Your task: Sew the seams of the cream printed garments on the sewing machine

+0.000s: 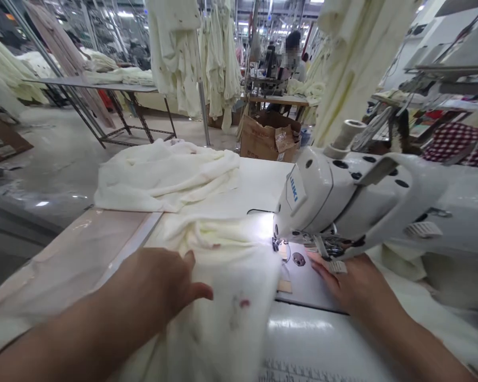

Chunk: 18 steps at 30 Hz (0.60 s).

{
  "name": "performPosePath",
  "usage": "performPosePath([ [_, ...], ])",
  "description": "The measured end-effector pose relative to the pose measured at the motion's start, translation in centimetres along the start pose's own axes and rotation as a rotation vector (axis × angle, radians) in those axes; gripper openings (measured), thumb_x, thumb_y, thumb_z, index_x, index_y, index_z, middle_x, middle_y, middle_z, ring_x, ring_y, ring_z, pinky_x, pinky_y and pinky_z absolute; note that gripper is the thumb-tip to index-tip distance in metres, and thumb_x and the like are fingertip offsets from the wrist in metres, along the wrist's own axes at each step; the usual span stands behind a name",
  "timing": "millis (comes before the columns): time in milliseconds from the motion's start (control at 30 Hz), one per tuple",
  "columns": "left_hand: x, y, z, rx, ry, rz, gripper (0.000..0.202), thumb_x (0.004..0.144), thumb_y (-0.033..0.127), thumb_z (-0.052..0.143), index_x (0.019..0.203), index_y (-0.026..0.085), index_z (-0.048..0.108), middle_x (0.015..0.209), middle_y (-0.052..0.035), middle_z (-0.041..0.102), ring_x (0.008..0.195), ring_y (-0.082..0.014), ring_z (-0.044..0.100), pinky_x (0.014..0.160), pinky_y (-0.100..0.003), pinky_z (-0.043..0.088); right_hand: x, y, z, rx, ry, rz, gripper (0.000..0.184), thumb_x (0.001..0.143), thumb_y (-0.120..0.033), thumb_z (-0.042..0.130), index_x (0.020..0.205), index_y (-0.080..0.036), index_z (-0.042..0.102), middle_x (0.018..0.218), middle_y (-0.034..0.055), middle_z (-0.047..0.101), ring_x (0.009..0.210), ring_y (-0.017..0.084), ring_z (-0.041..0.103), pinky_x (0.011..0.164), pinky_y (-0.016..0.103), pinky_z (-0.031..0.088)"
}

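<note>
A white sewing machine (366, 196) stands on the work table at the right, its lamp lighting the needle area (281, 246). Cream fabric with small red marks (231, 286) lies in front of the needle and hangs over the near edge. My left hand (163, 281) rests flat on this fabric, fingers together, thumb out. My right hand (350, 281) lies flat on the machine bed just right of the needle plate, under the machine head, holding nothing that I can see.
A pile of cream fabric (163, 175) lies on the far side of the white table (258, 185). A cardboard box (269, 138) stands behind it. Pale garments (183, 58) hang overhead. A person (290, 53) sits at a distant workstation. A metal table (103, 87) stands at the back left.
</note>
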<state>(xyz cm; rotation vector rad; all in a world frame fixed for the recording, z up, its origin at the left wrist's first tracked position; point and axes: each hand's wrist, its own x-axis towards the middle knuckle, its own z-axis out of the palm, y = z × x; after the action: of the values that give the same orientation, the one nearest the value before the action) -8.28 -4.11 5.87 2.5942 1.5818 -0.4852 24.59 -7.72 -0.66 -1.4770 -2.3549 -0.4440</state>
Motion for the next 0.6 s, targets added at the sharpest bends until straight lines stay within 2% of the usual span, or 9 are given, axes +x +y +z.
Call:
performPosePath([
  [33,-0.7,0.7,0.1,-0.031,0.125,0.073,0.046,0.081,0.055,0.050,0.091,0.013,0.066,0.055,-0.0060,0.054,0.049,-0.0220,0.052,0.049,-0.033,0.041,-0.1,-0.2,-0.4,0.010,-0.012,-0.028,0.023,0.087,-0.024,0.045,0.088,-0.020,0.068,0.081,0.0065,0.066,0.080,0.025,0.055,0.067,0.036,0.043],
  [100,-0.4,2.6,0.4,-0.105,0.374,0.307,0.023,0.086,0.035,0.051,0.090,0.016,0.063,0.064,-0.0050,0.056,0.056,-0.0190,0.051,0.054,-0.031,0.041,0.0,-0.9,-0.9,0.031,-0.026,-0.063,0.024,0.088,-0.029,0.045,0.088,-0.020,0.068,0.078,0.0060,0.065,0.078,0.023,0.055,0.065,0.034,0.042],
  [133,0.4,3.6,0.5,-0.139,0.463,0.431,0.016,0.086,0.026,0.050,0.092,0.017,0.062,0.071,-0.0048,0.057,0.062,-0.0186,0.052,0.058,-0.031,0.042,0.2,-1.4,-1.0,0.039,-0.024,-0.066,0.025,0.088,-0.032,0.046,0.088,-0.021,0.068,0.077,0.0056,0.065,0.076,0.023,0.055,0.066,0.034,0.041],
  [200,2.9,5.5,1.1,-0.169,0.557,0.631,0.014,0.087,0.018,0.048,0.094,0.017,0.060,0.082,-0.0050,0.058,0.075,-0.0192,0.051,0.071,-0.034,0.043,0.6,-2.4,-0.6,0.031,0.006,-0.051,0.026,0.088,-0.037,0.046,0.089,-0.021,0.067,0.079,0.0056,0.066,0.074,0.022,0.056,0.066,0.034,0.041],
  [267,5.3,6.5,1.9,-0.158,0.592,0.732,0.015,0.088,0.022,0.049,0.097,0.015,0.059,0.092,-0.0065,0.058,0.083,-0.0205,0.050,0.080,-0.037,0.041,1.1,-3.3,0.1,0.015,0.050,-0.018,0.026,0.088,-0.035,0.046,0.086,-0.019,0.066,0.080,0.0058,0.066,0.068,0.019,0.057,0.065,0.033,0.040],
  [367,7.2,6.3,3.0,-0.150,0.564,0.775,0.020,0.089,0.028,0.049,0.102,0.016,0.059,0.108,-0.0076,0.055,0.089,-0.0210,0.048,0.085,-0.037,0.040,1.6,-4.1,1.0,-0.001,0.091,0.008,0.024,0.087,-0.024,0.046,0.072,-0.017,0.063,0.073,0.0039,0.064,0.059,0.014,0.055,0.058,0.028,0.036],
  [467,7.1,5.4,3.1,-0.197,0.524,0.768,0.021,0.091,0.027,0.046,0.104,0.017,0.058,0.109,-0.0066,0.054,0.091,-0.0195,0.048,0.088,-0.035,0.039,1.4,-4.0,1.1,0.017,0.084,-0.026,0.023,0.086,-0.021,0.047,0.068,-0.018,0.061,0.066,0.0025,0.062,0.060,0.013,0.056,0.054,0.025,0.033],
  [600,6.8,5.0,2.5,-0.231,0.499,0.783,0.022,0.092,0.028,0.044,0.105,0.017,0.058,0.105,-0.0067,0.056,0.092,-0.0188,0.048,0.090,-0.034,0.038,0.8,-3.7,1.0,0.043,0.071,-0.043,0.023,0.088,-0.022,0.046,0.071,-0.018,0.062,0.067,0.0031,0.062,0.068,0.014,0.059,0.054,0.024,0.033],
])
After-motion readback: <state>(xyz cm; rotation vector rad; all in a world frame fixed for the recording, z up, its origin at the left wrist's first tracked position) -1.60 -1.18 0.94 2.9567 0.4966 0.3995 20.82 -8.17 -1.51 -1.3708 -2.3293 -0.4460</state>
